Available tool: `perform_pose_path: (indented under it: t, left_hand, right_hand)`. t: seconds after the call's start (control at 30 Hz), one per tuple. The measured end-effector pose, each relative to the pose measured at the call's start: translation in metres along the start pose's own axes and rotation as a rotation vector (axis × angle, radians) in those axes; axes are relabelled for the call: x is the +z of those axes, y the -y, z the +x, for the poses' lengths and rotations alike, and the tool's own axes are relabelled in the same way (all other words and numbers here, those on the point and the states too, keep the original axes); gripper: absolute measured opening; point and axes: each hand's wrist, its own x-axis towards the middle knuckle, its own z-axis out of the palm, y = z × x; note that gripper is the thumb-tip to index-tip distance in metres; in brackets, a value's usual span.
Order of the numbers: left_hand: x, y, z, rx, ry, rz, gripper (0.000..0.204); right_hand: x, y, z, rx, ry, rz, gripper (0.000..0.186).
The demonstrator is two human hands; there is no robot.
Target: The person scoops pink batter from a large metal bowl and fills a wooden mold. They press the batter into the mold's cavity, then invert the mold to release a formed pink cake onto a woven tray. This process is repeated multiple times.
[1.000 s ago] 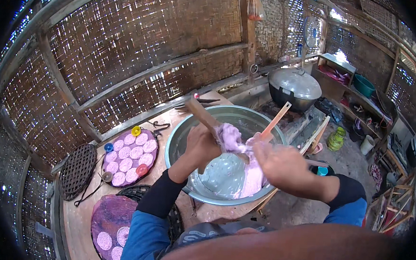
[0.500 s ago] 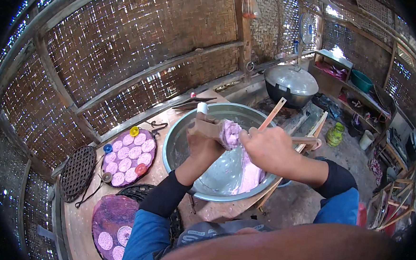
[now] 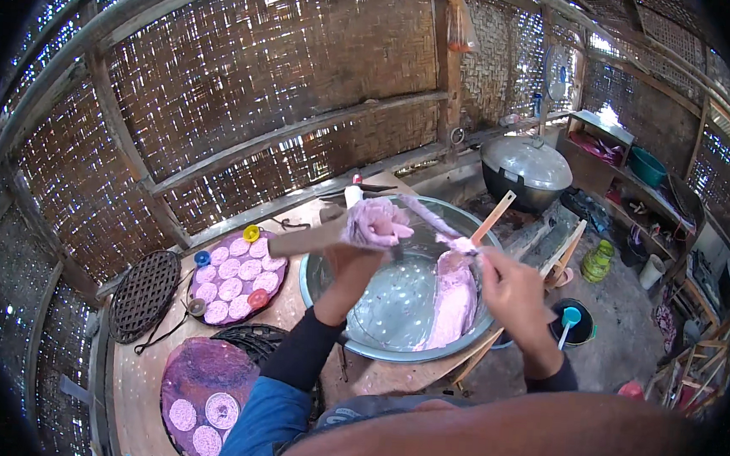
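My left hand (image 3: 358,265) is closed around a brown wooden tool (image 3: 304,243) above the basin. Soft pink dough (image 3: 380,221) bulges from the tool's end. A white tip (image 3: 353,195) rises beside this hand; I cannot tell what it belongs to. My right hand (image 3: 515,297) pinches the end of a long thin dough-coated strip (image 3: 428,215), which reaches toward the left hand; whether a stick lies inside cannot be seen. Below, the wide metal basin (image 3: 315,288) holds a thick pink dough mass (image 3: 454,304) along its right side. A flat wooden stick (image 3: 494,217) leans at its right rim.
To the left, a round tray (image 3: 238,252) carries pink textured discs and coloured caps. A nearer purple tray (image 3: 206,369) bears several discs. A woven rack (image 3: 145,296) lies beside them. A lidded pot (image 3: 525,173) stands behind right; a dark bucket (image 3: 583,321) is on the floor.
My hands have moved apart, the right one down and to the right. A dough-coated strip now shows between them, and more dough shows at the left hand. The view has shifted slightly.
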Motion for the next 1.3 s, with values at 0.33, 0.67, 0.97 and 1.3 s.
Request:
perform_pose_path:
  t: [0.33, 0.67, 0.97, 1.3]
  left_hand:
    - [-0.008, -0.006, -0.019, -0.106, -0.007, 0.147, 0.026]
    - [-0.085, 0.049, -0.001, -0.004, -0.415, 0.298, 0.030]
    - [-0.172, -0.039, -0.011, 0.043, -0.129, -0.994, 0.021]
    - [-0.160, -0.026, -0.063, 0.214, 0.200, -1.707, 0.033]
  right_hand:
    - [0.044, 0.019, -0.035, -0.042, 0.005, 0.309, 0.011]
    - [0.002, -0.048, 0.004, -0.064, 0.554, -0.335, 0.019]
    - [0.046, -0.066, 0.008, -0.400, 0.408, -0.407, 0.027]
    - [0.099, 0.210, -0.074, 0.722, 1.845, 2.770, 0.084]
